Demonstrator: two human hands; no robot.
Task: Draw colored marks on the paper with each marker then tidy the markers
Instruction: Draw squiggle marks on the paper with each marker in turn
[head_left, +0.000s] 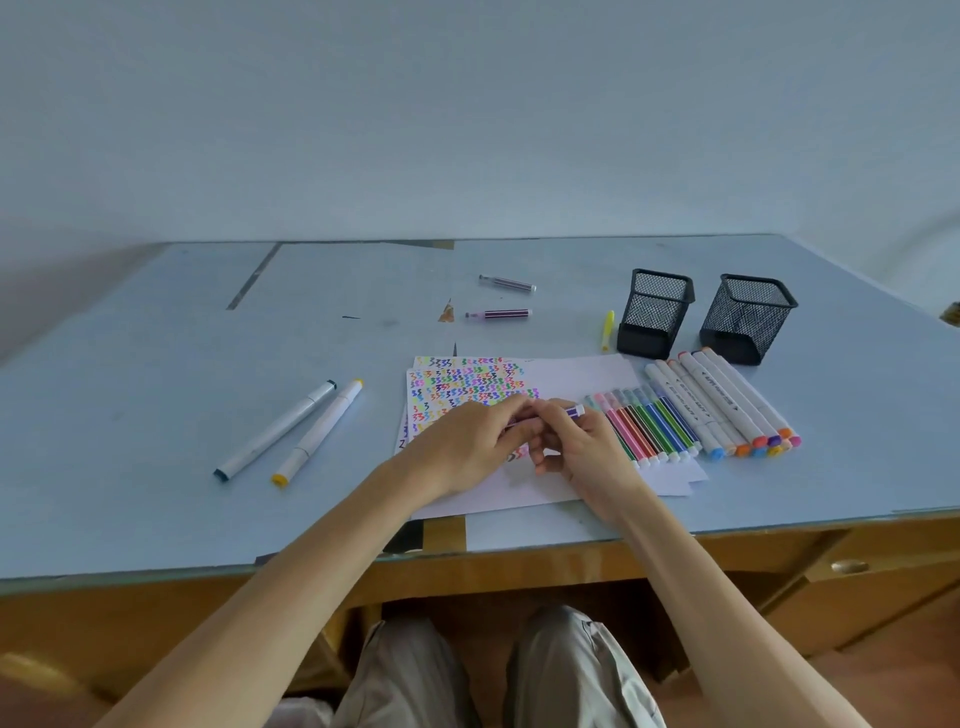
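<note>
Over white paper (582, 374) on smooth pale-blue table (156, 364), both hands meet: left hand (467, 447) and right hand (587, 452) pinch slim purple marker (571, 412), fingers curled round it. Right of hands: row of thin striped markers (649, 426), chunky white markers (722, 400). Beyond: two black mesh square cups (654, 312).
</note>
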